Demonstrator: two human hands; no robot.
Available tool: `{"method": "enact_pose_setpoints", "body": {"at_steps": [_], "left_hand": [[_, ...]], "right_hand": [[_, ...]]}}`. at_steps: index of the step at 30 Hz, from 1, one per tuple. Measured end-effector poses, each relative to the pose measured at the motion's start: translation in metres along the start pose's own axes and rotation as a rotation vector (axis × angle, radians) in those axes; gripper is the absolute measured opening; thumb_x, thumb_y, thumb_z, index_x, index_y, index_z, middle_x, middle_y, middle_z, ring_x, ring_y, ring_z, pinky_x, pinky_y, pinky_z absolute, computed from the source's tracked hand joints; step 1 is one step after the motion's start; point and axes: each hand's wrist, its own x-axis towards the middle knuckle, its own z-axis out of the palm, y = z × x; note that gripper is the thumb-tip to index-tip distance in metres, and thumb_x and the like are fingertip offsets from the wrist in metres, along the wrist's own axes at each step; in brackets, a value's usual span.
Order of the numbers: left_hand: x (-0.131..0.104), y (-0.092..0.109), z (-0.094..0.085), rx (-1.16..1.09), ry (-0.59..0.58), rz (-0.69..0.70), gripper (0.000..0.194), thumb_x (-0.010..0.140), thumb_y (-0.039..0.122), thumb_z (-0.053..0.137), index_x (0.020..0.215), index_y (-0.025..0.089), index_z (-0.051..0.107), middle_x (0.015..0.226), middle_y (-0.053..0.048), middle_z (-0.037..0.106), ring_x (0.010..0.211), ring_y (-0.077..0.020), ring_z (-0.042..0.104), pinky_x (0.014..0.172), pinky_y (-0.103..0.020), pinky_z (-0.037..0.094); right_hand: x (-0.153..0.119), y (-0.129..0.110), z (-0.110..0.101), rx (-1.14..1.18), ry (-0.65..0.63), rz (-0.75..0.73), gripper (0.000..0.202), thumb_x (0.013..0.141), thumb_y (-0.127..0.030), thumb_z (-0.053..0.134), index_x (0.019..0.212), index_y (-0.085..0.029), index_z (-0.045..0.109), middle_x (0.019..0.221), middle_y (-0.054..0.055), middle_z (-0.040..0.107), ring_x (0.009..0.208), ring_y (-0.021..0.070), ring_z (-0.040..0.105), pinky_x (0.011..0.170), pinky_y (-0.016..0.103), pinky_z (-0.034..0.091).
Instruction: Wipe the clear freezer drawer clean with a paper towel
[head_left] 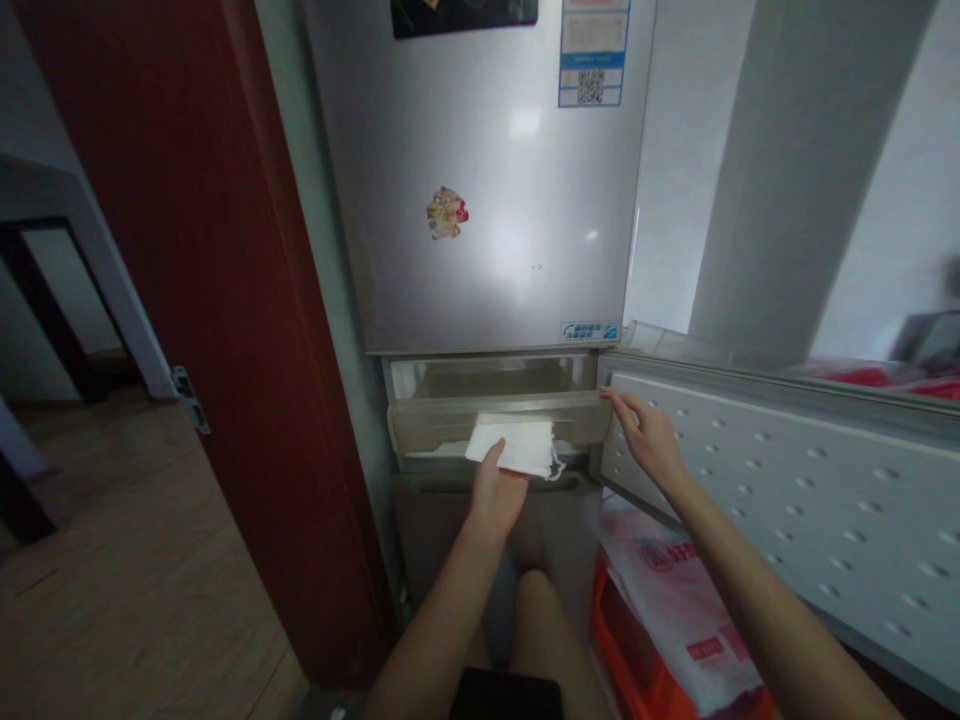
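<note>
My left hand holds a flat, folded white cloth-like piece with thin white cords at its right edge. The thumb lies on top and the fingers are underneath. This piece is in front of a translucent freezer drawer, which is pulled partly out of the fridge's middle compartment. At the drawer's upper right corner, the fingertips of my right hand are pinched on its rim. What the drawer contains is hardly visible.
The compartment's door stands wide open on the right, beneath my right forearm. Above is the closed upper fridge door. An orange crate with a white plastic bag stands low right. A dark red wooden door borders the left.
</note>
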Motion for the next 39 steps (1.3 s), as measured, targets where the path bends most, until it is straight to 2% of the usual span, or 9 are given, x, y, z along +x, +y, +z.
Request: {"method": "enact_pose_setpoints", "body": {"at_steps": [4, 10, 14, 19, 28, 31, 34, 39], "left_hand": [[0.008, -0.005, 0.004, 0.003, -0.026, 0.014, 0.040, 0.090, 0.003, 0.044, 0.129, 0.003, 0.054, 0.094, -0.012, 0.076, 0.071, -0.0160, 0.072, 0.072, -0.026, 0.056], [0.026, -0.007, -0.005, -0.022, -0.151, -0.044, 0.049, 0.083, 0.000, 0.045, 0.131, 0.006, 0.053, 0.108, -0.015, 0.073, 0.087, -0.0203, 0.073, 0.083, -0.030, 0.056], [0.030, -0.010, -0.007, -0.058, -0.132, -0.047, 0.051, 0.083, 0.000, 0.046, 0.133, 0.005, 0.051, 0.114, -0.017, 0.071, 0.095, -0.0218, 0.071, 0.088, -0.032, 0.055], [0.028, -0.007, -0.008, -0.100, -0.118, -0.025, 0.047, 0.088, 0.006, 0.043, 0.135, 0.003, 0.049, 0.119, -0.018, 0.068, 0.102, -0.0231, 0.070, 0.092, -0.035, 0.054], [0.022, 0.036, -0.022, -0.121, -0.047, 0.126, 0.046, 0.092, 0.010, 0.039, 0.138, 0.002, 0.046, 0.122, -0.019, 0.067, 0.105, -0.0237, 0.069, 0.096, -0.037, 0.053], [0.020, 0.043, -0.025, -0.122, -0.044, 0.165, 0.049, 0.093, 0.011, 0.039, 0.141, 0.004, 0.042, 0.124, -0.018, 0.066, 0.107, -0.0241, 0.068, 0.096, -0.039, 0.052], [0.019, 0.041, -0.023, -0.125, -0.031, 0.207, 0.049, 0.093, 0.010, 0.038, 0.142, 0.005, 0.042, 0.122, -0.017, 0.067, 0.106, -0.0230, 0.068, 0.095, -0.037, 0.053], [0.024, 0.026, -0.019, -0.115, -0.020, 0.238, 0.047, 0.092, 0.010, 0.040, 0.138, 0.009, 0.048, 0.120, -0.014, 0.069, 0.105, -0.0211, 0.068, 0.093, -0.034, 0.054]], "right_hand": [[0.000, 0.002, 0.001, 0.000, 0.008, -0.010, 0.050, 0.094, -0.048, 0.036, 0.113, -0.015, 0.070, 0.118, 0.015, 0.071, 0.112, 0.0328, 0.065, 0.097, 0.052, 0.049], [-0.002, 0.004, 0.003, 0.000, 0.018, -0.030, 0.044, 0.094, -0.046, 0.039, 0.112, -0.019, 0.070, 0.119, 0.012, 0.071, 0.112, 0.0300, 0.066, 0.099, 0.050, 0.049], [-0.002, 0.006, 0.003, -0.008, 0.024, -0.034, 0.041, 0.094, -0.045, 0.040, 0.112, -0.023, 0.069, 0.117, 0.010, 0.072, 0.111, 0.0283, 0.067, 0.100, 0.049, 0.049], [-0.002, 0.005, 0.003, -0.014, 0.024, -0.037, 0.042, 0.094, -0.044, 0.040, 0.111, -0.021, 0.069, 0.117, 0.011, 0.072, 0.111, 0.0297, 0.066, 0.097, 0.050, 0.050], [-0.004, 0.003, 0.003, -0.010, 0.034, -0.046, 0.039, 0.093, -0.042, 0.041, 0.110, -0.020, 0.069, 0.118, 0.011, 0.072, 0.111, 0.0291, 0.066, 0.098, 0.050, 0.050], [-0.005, 0.003, 0.004, -0.005, 0.038, -0.045, 0.037, 0.093, -0.040, 0.041, 0.110, -0.022, 0.069, 0.118, 0.010, 0.072, 0.111, 0.0284, 0.067, 0.099, 0.050, 0.049], [-0.005, 0.003, 0.004, 0.002, 0.037, -0.046, 0.037, 0.093, -0.040, 0.041, 0.110, -0.021, 0.069, 0.119, 0.010, 0.072, 0.112, 0.0286, 0.066, 0.100, 0.050, 0.048], [-0.006, 0.003, 0.005, 0.009, 0.041, -0.041, 0.036, 0.093, -0.040, 0.042, 0.111, -0.023, 0.068, 0.119, 0.009, 0.072, 0.113, 0.0278, 0.066, 0.101, 0.050, 0.048]]}}
